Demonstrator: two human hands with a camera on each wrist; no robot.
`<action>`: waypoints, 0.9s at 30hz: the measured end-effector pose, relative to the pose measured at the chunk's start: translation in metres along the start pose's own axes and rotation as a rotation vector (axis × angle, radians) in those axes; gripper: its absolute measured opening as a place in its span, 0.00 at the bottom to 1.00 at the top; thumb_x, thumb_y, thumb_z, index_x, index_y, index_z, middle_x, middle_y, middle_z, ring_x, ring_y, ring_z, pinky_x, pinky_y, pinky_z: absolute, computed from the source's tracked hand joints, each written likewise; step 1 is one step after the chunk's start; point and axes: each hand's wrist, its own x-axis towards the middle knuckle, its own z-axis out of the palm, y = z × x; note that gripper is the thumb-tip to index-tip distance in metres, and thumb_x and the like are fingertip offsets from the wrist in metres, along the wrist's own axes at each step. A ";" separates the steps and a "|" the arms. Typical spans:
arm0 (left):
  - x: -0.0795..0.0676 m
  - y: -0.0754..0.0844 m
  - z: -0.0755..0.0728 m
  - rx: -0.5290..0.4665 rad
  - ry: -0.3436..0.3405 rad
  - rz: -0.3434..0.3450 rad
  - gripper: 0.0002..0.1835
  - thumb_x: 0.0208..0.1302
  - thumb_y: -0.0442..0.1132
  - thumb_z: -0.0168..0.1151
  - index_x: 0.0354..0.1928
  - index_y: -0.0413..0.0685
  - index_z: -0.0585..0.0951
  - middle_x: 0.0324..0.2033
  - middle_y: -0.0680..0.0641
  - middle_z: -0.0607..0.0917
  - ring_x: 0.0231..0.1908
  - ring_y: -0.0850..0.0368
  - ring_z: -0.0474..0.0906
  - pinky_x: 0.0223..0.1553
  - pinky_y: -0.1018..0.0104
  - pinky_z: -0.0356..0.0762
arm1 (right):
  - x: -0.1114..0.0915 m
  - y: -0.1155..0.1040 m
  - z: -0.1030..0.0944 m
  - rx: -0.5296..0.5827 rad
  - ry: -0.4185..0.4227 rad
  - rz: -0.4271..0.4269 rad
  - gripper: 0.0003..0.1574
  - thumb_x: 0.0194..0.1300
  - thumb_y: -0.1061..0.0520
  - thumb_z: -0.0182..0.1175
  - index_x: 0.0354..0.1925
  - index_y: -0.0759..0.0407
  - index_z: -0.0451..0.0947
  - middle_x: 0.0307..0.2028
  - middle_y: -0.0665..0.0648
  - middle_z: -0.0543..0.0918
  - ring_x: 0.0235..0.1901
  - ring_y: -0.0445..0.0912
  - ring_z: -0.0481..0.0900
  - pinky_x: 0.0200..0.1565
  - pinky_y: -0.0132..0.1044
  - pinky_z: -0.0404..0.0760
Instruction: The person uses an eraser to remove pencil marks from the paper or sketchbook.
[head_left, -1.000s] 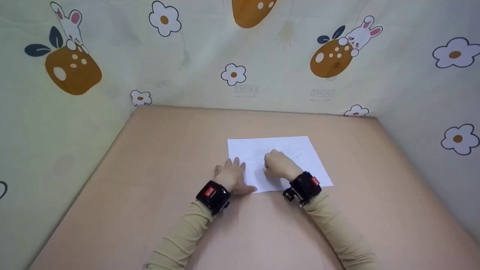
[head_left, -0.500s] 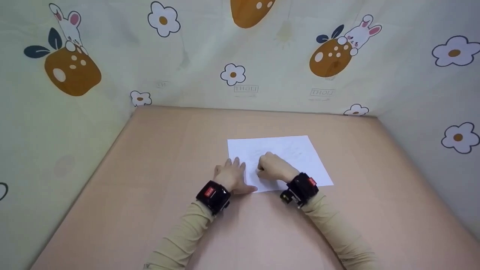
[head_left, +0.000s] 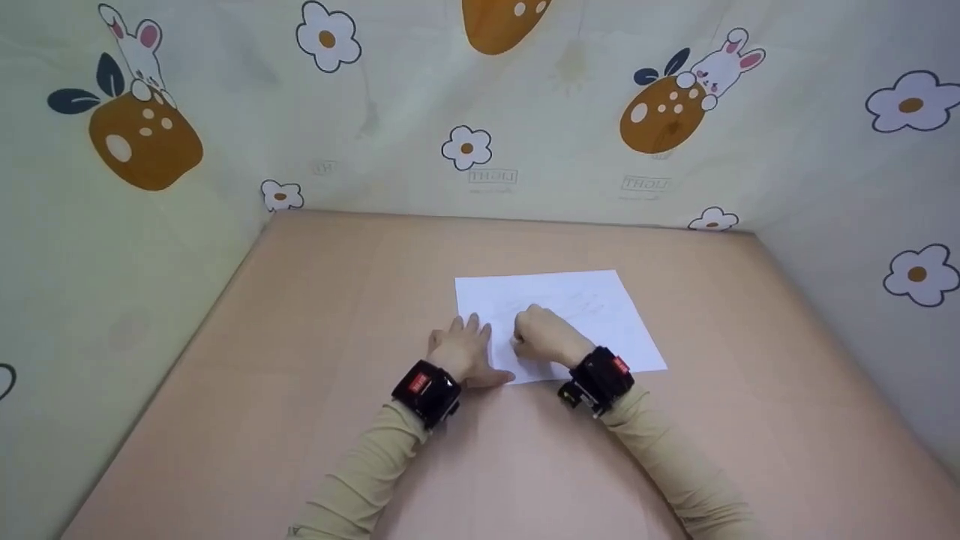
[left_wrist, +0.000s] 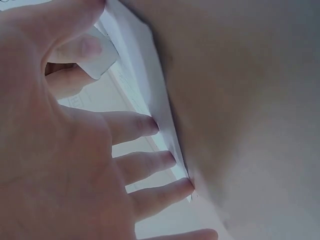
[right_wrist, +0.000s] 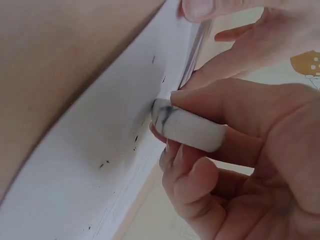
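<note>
A white sheet of paper (head_left: 562, 289) lies on the table, with faint grey marks on its upper right part. My left hand (head_left: 461, 351) rests with spread, straight fingers on the sheet's left edge, thumb near its lower left corner. On the paper, just right of it, is my right hand (head_left: 551, 334). In the right wrist view its thumb and fingers pinch a white eraser (right_wrist: 192, 127), one end smudged dark and set against the paper. Small dark crumbs (right_wrist: 136, 139) lie scattered on the sheet. The left wrist view shows the eraser beyond the left thumb.
The light brown tabletop (head_left: 337, 300) surrounds the sheet. A pale cloth (head_left: 390, 105) printed with flowers, rabbits and orange fruit stands behind and along both sides. Each wrist wears a black camera band (head_left: 427, 394).
My right hand has shifted left across the paper with the eraser, toward my left hand, mostly in the first half second. My left hand and the sheet have stayed in place.
</note>
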 end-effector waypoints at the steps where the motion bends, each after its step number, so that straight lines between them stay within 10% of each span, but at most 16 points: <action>1: 0.000 0.000 0.000 -0.001 0.001 0.001 0.51 0.52 0.70 0.59 0.73 0.49 0.57 0.74 0.42 0.54 0.73 0.42 0.50 0.65 0.40 0.60 | 0.000 0.001 0.000 0.003 0.001 0.017 0.13 0.48 0.65 0.61 0.12 0.62 0.73 0.13 0.50 0.66 0.17 0.42 0.61 0.19 0.30 0.59; 7: -0.001 0.002 -0.001 -0.006 -0.008 0.004 0.51 0.53 0.69 0.59 0.73 0.49 0.57 0.74 0.42 0.53 0.74 0.42 0.49 0.65 0.39 0.59 | 0.002 0.014 -0.003 -0.011 0.039 0.259 0.15 0.48 0.66 0.62 0.12 0.60 0.68 0.16 0.52 0.65 0.18 0.44 0.61 0.20 0.33 0.59; 16: -0.001 -0.001 0.000 -0.002 -0.004 -0.008 0.51 0.53 0.70 0.59 0.73 0.49 0.57 0.74 0.43 0.54 0.74 0.43 0.49 0.65 0.40 0.60 | 0.004 -0.004 0.003 0.016 0.018 -0.031 0.17 0.48 0.66 0.60 0.08 0.59 0.68 0.10 0.48 0.63 0.14 0.41 0.58 0.17 0.30 0.57; 23: 0.000 0.001 0.001 -0.008 -0.005 -0.001 0.51 0.52 0.70 0.59 0.73 0.50 0.57 0.74 0.43 0.53 0.74 0.42 0.49 0.65 0.38 0.59 | 0.000 0.004 0.003 -0.100 0.133 0.215 0.08 0.48 0.67 0.62 0.16 0.66 0.75 0.20 0.60 0.77 0.21 0.50 0.73 0.23 0.42 0.76; 27: 0.000 0.001 0.002 0.005 -0.012 -0.003 0.51 0.53 0.70 0.58 0.73 0.50 0.56 0.74 0.43 0.53 0.74 0.42 0.49 0.65 0.39 0.59 | -0.001 -0.002 0.007 -0.115 0.143 0.123 0.04 0.48 0.68 0.62 0.20 0.69 0.78 0.24 0.67 0.81 0.22 0.56 0.78 0.27 0.49 0.80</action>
